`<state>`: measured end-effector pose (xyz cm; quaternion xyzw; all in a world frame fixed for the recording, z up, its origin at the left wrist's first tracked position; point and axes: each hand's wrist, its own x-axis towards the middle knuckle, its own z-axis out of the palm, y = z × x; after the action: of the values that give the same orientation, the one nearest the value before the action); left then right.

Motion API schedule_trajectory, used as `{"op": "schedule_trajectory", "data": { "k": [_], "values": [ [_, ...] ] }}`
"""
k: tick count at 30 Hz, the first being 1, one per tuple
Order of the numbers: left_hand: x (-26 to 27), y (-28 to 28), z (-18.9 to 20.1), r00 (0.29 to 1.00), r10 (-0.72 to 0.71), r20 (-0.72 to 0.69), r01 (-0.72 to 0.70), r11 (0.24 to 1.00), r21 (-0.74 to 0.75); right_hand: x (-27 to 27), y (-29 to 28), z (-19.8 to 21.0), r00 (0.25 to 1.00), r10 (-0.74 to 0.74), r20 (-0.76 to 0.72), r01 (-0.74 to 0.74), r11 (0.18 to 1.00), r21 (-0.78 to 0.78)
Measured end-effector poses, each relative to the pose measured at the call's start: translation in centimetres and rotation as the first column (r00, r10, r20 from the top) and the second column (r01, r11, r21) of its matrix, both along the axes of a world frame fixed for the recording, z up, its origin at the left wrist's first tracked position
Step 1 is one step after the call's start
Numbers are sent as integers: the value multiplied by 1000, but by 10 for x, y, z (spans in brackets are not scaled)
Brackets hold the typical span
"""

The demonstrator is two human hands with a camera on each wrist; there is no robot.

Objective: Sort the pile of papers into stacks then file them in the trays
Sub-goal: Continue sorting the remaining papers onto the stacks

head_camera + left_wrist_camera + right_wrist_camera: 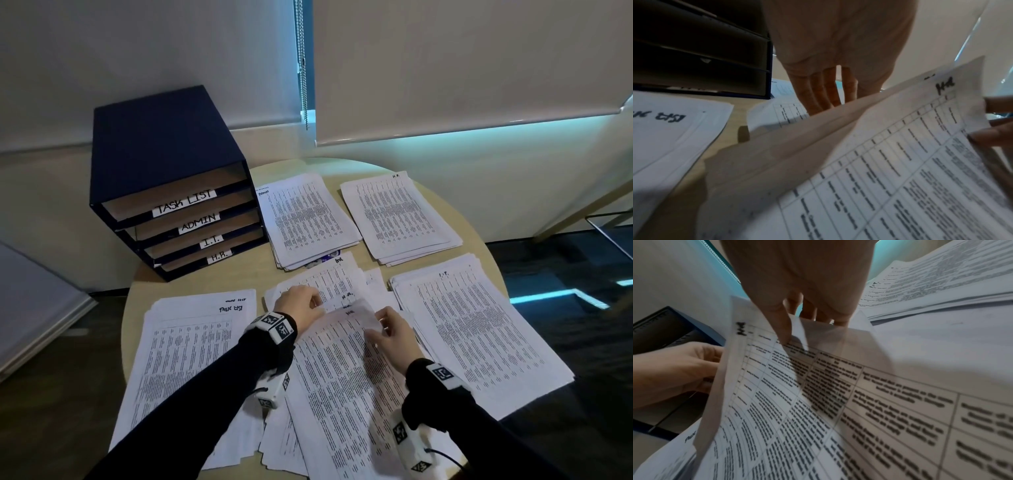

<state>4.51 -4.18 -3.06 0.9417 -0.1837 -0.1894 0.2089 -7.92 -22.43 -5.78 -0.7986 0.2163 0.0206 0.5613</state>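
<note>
A loose pile of printed sheets (337, 279) lies mid-table, in front of me. My right hand (390, 329) pinches the top corner of one sheet (342, 359) marked H.R. and holds that end raised off the pile; the thumb (783, 331) lies on its printed face. The same sheet (879, 146) curves up in the left wrist view. My left hand (298, 303) is just behind the raised edge, its fingers (818, 91) pointing down onto the papers beneath. The dark blue tray unit (171, 192) stands back left, its trays labelled TASK LIST, ADMIN, I.T., H.R.
Sorted stacks ring the pile on the round table (212, 281): a task-list stack (191, 342) at the front left, another stack (305, 219) beside the trays, an H.R. stack (397, 216) at the back right, an I.T. stack (472, 329) on the right. Window blinds hang behind.
</note>
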Motion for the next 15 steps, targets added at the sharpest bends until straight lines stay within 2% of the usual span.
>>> {"op": "schedule_trajectory", "data": {
  "k": [4,7,10,15],
  "values": [
    [2,0,4,996,-57,69,55,998,34,-2,-1,1,999,-31,-16,32,998,45],
    [1,1,4,983,-150,109,143,987,68,-3,-4,1,999,45,-7,-45,997,-64],
    [-1,4,2,948,-251,195,237,967,89,-3,-6,1,998,57,10,-56,995,-78],
    [-6,7,-1,917,-306,255,285,952,115,-1,-3,2,998,60,8,-58,986,-158]
  ]
}}
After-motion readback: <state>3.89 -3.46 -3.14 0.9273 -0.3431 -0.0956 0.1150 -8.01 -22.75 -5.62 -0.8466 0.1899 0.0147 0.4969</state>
